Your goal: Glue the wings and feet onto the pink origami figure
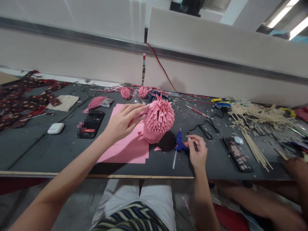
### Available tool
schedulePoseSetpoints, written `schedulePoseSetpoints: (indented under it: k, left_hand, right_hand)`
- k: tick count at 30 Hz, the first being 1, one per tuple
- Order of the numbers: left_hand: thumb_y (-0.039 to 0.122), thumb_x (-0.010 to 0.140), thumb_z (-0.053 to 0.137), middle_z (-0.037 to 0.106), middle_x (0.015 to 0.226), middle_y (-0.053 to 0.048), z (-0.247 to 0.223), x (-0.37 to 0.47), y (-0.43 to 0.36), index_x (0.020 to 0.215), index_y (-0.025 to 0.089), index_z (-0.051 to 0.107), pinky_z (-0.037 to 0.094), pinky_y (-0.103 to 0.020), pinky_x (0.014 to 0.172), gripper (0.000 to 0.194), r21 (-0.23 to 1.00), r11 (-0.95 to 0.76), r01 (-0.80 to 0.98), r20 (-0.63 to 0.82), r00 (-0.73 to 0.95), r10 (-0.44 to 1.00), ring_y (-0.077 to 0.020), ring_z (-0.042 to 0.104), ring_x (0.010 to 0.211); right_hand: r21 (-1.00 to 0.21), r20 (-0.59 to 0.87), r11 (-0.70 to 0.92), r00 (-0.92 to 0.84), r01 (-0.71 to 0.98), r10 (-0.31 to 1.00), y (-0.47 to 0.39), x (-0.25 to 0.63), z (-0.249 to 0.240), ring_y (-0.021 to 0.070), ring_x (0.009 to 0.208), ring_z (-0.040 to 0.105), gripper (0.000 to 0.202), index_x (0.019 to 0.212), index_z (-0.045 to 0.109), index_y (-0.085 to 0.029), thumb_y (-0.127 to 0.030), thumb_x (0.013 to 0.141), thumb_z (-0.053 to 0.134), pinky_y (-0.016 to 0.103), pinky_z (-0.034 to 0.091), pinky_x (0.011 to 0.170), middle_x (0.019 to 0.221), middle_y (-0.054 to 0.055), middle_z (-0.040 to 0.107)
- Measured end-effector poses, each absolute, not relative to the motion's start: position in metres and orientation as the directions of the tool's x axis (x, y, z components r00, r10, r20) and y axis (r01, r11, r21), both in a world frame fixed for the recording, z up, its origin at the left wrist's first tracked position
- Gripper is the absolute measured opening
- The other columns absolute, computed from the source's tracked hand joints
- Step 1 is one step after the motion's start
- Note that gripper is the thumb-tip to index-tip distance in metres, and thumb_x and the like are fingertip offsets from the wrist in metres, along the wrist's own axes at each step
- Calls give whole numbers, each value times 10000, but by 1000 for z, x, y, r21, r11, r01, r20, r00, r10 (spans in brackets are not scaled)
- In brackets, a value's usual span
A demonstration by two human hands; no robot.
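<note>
A rounded pink 3D origami figure, built of folded paper triangles, stands upright at the middle of the dark table. My left hand grips its left side, fingers long across it and the thumb lower down; part of the contact is hidden. Beside the figure lies a blue glue gun with a clear glue stick out of its back. My right hand is just right of the glue gun, thumb and forefinger pinched together; what they hold is too small to make out. Pink paper sheets lie under my left hand.
Two small pink origami balls sit at the back. A phone and white earbud case lie left. On the right are a patterned phone, bamboo sticks and a black cord. Another person's hand is far right.
</note>
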State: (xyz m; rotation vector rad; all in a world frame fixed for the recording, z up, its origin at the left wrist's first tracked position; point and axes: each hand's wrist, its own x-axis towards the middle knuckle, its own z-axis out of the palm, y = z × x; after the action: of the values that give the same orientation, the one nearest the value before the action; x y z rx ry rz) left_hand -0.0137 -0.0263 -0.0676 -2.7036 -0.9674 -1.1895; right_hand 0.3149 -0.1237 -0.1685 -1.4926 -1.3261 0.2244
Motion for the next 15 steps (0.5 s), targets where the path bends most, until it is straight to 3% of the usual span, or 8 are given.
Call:
schedulePoseSetpoints:
  k: [5, 9, 15]
  left_hand:
    - [264, 1028, 479, 592, 1345, -130, -63, -15, -23, 1425, 212, 488, 546, -374, 972, 401, 244, -793, 558, 602, 555, 575, -222, 605, 1198]
    - [300, 1005, 516, 600, 1319, -137, -60, -16, -20, 1401, 193, 479, 553, -377, 957, 412, 237, -805, 544, 583, 583, 566, -236, 620, 1165]
    - [413, 974, 596, 597, 1269, -149, -54, -14, -15, 1340, 189, 510, 543, -417, 966, 438, 220, -817, 533, 594, 591, 545, -262, 612, 1147]
  right_hand:
    - [-791, 425, 107, 416, 602, 804, -136, 333, -197, 209, 760, 652, 316, 1008, 659, -182, -483, 931, 603, 431, 417, 943, 688, 1, 671]
    - [-658, 486, 21, 404, 752, 775, -149, 337, -206, 235, 807, 657, 363, 981, 677, -187, -526, 941, 555, 441, 356, 966, 715, 35, 715]
    - [-560, 534, 57, 308, 826, 787, -152, 331, -196, 222, 805, 632, 358, 999, 681, -200, -526, 965, 539, 420, 346, 928, 800, 43, 720]
